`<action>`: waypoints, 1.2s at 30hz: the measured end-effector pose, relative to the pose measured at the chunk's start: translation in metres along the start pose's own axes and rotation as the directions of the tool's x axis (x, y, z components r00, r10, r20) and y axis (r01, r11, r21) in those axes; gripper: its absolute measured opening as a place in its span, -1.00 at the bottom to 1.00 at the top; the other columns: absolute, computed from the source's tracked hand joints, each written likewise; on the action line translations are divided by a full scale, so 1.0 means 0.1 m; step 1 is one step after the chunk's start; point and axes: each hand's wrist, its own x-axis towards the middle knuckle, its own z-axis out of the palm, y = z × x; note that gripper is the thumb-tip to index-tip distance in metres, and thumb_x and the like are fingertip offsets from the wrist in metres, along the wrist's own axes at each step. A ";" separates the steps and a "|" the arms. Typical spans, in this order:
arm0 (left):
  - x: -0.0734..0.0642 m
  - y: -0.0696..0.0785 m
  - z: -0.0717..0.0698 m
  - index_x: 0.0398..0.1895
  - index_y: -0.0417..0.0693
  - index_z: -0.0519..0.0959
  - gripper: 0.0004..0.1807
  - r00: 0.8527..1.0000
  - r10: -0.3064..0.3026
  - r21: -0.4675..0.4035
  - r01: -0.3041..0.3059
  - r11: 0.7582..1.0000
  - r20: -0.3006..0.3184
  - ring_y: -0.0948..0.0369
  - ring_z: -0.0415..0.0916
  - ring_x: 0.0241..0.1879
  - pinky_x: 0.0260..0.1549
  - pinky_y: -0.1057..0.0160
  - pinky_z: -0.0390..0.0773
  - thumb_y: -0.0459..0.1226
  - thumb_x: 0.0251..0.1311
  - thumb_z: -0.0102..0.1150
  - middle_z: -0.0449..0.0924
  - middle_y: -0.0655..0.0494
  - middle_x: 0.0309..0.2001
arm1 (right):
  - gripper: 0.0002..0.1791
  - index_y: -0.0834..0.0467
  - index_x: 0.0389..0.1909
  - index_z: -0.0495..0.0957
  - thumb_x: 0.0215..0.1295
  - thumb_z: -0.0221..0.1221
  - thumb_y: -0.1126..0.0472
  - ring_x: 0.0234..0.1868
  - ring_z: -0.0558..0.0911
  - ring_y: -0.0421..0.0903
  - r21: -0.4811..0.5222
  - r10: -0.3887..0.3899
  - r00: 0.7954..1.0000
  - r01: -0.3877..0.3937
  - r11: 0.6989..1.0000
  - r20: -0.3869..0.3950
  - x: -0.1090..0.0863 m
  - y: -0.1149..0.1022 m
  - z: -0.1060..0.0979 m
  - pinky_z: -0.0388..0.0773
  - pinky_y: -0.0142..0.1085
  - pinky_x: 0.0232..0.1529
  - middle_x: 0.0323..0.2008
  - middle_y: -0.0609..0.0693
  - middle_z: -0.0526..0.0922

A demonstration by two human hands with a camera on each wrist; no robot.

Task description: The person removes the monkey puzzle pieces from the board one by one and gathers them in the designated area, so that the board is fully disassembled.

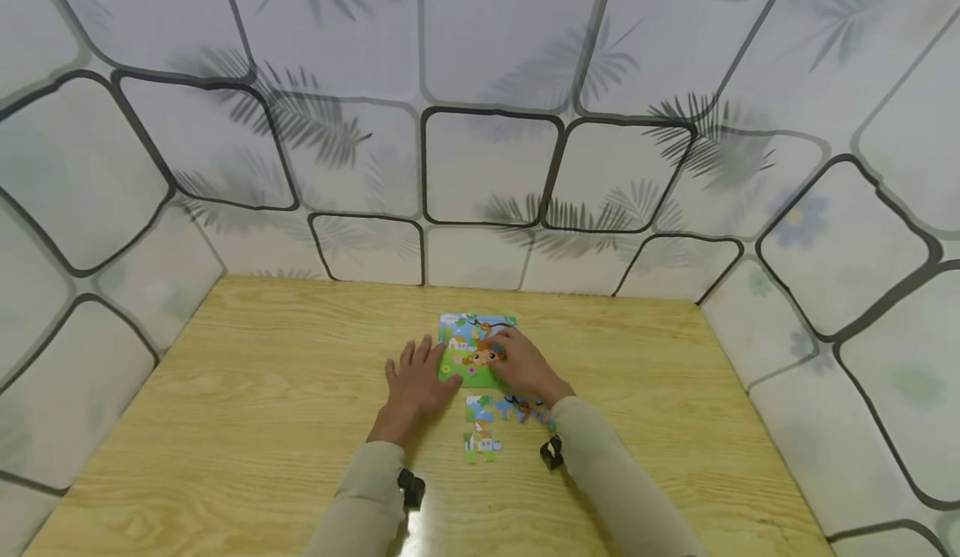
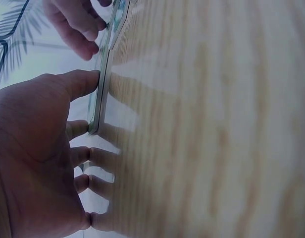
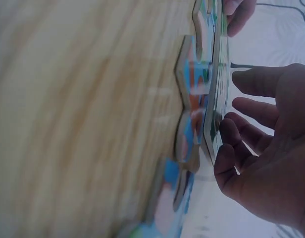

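Observation:
A picture board (image 1: 459,373) with a cartoon monkey on green grass lies flat on the table. My left hand (image 1: 417,383) is spread at its left side; the thumb touches the board's near edge in the left wrist view, and the fingers reach down to the tabletop. Over the board's right part is my right hand (image 1: 522,363), its fingers bent loosely down to the picture. Nothing shows between thumb and fingers of that hand (image 3: 271,134) in the right wrist view. Just nearer than the board lie loose jigsaw pieces (image 1: 482,442), partly joined, some hidden by the right forearm.
The wooden table (image 1: 247,424) spreads around the board. Patterned fabric walls (image 1: 491,165) rise at its back and sides. Each sleeve has a small black device at the wrist, the left device (image 1: 411,489) lower in the head view than the right device (image 1: 551,453).

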 end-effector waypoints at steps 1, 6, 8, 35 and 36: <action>0.00 0.00 0.00 0.47 0.04 0.18 -0.27 1.000 0.001 0.000 -0.001 1.000 -0.001 -0.17 -0.19 0.53 0.36 -0.41 -0.22 0.11 0.30 -0.01 -0.03 -0.07 0.54 | -0.58 0.20 0.19 0.50 0.34 0.16 0.17 0.24 0.46 0.10 -0.009 -0.002 1.000 0.002 1.000 -0.001 0.02 0.00 0.00 0.47 -0.05 0.22 0.24 0.12 0.42; 0.00 0.00 0.00 0.47 0.04 0.19 -0.27 1.000 -0.004 -0.003 0.004 1.000 0.000 -0.17 -0.19 0.52 0.36 -0.41 -0.22 0.10 0.30 0.00 -0.03 -0.07 0.54 | -0.57 0.15 0.22 0.49 0.37 0.15 0.14 0.19 0.50 0.06 -0.051 0.004 1.000 -0.004 0.999 0.013 0.10 -0.05 -0.01 0.48 -0.06 0.20 0.20 0.10 0.46; 0.00 0.00 0.00 0.47 0.05 0.18 -0.26 1.000 -0.009 -0.003 0.009 1.000 0.003 -0.16 -0.19 0.53 0.37 -0.40 -0.23 0.11 0.29 0.00 -0.04 -0.06 0.55 | -0.55 0.12 0.25 0.47 0.37 0.14 0.13 0.16 0.52 0.05 -0.066 0.010 1.000 -0.008 0.998 0.026 0.14 -0.07 -0.01 0.50 -0.06 0.18 0.18 0.08 0.47; 0.02 -0.01 -0.01 0.49 0.09 0.17 -0.26 0.999 -0.028 0.004 0.028 1.000 0.026 -0.13 -0.24 0.54 0.38 -0.39 -0.26 0.14 0.31 -0.03 -0.08 -0.03 0.56 | -0.35 0.13 0.35 0.36 0.26 0.27 0.07 -0.09 0.50 -0.06 -0.046 0.091 0.984 -0.085 0.995 0.152 0.36 -0.13 -0.05 0.55 -0.18 -0.04 0.05 0.12 0.45; 0.02 -0.01 -0.01 0.49 0.09 0.17 -0.26 0.999 -0.030 0.003 0.030 1.000 0.026 -0.13 -0.24 0.54 0.38 -0.38 -0.27 0.14 0.31 -0.03 -0.08 -0.02 0.56 | -0.36 0.14 0.33 0.37 0.25 0.28 0.08 -0.08 0.51 -0.05 -0.047 0.090 0.984 -0.084 0.995 0.152 0.37 -0.14 -0.05 0.55 -0.18 -0.03 0.05 0.12 0.45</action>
